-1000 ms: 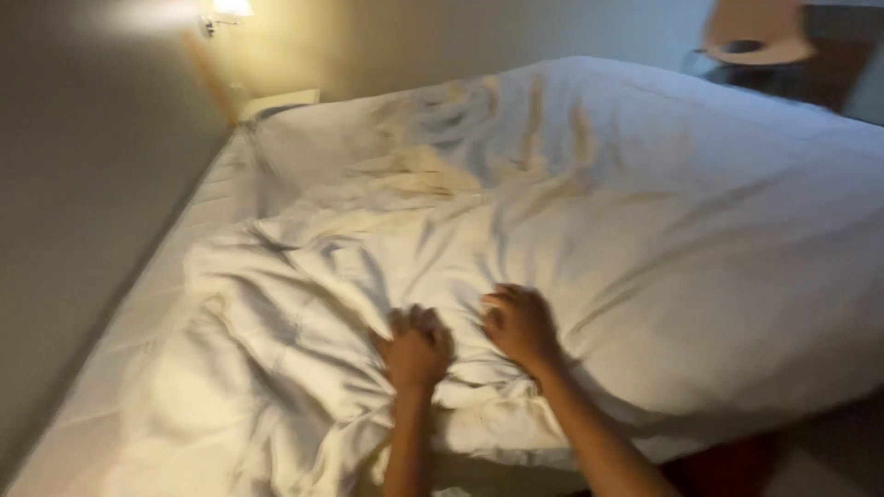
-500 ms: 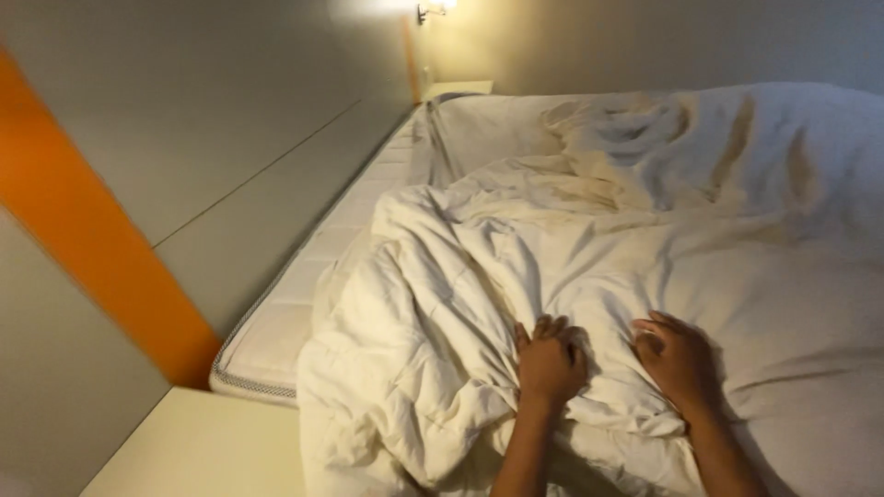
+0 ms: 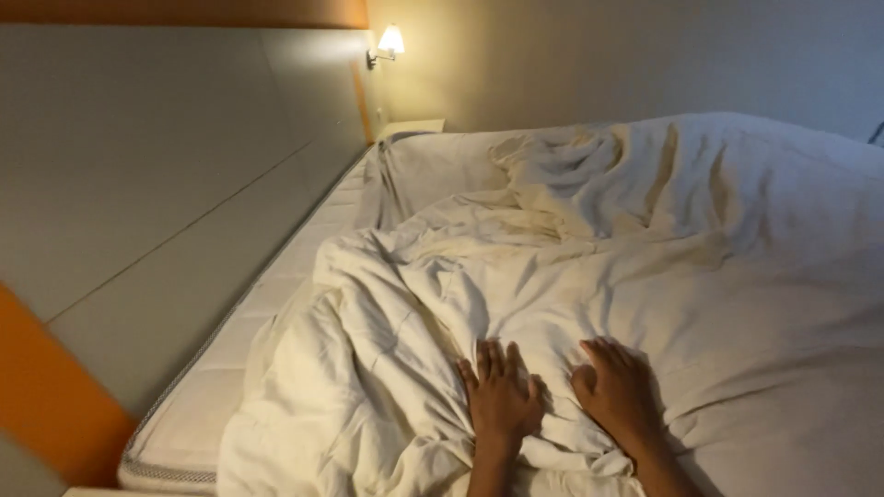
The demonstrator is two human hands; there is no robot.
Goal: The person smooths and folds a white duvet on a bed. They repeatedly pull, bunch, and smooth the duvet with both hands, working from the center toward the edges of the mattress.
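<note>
A rumpled white duvet (image 3: 589, 276) covers most of a bed. My left hand (image 3: 500, 396) lies flat on the duvet near its front edge, fingers stretched forward and slightly apart. Just to its right, my right hand (image 3: 615, 387) presses down on the same fabric, palm down, fingers loosely spread. Neither hand holds a fold. The bare mattress (image 3: 276, 304) shows along the left side, where the duvet is pulled back.
A grey panelled wall (image 3: 166, 202) runs along the left of the bed, with an orange band (image 3: 46, 405) at the lower left. A lit wall lamp (image 3: 389, 41) hangs at the far corner above a small shelf (image 3: 412, 127).
Both hands were curled into the fabric a second ago; now they lie flatter on it. The view has swung left then back a little and upward, showing more wall and the lamp.
</note>
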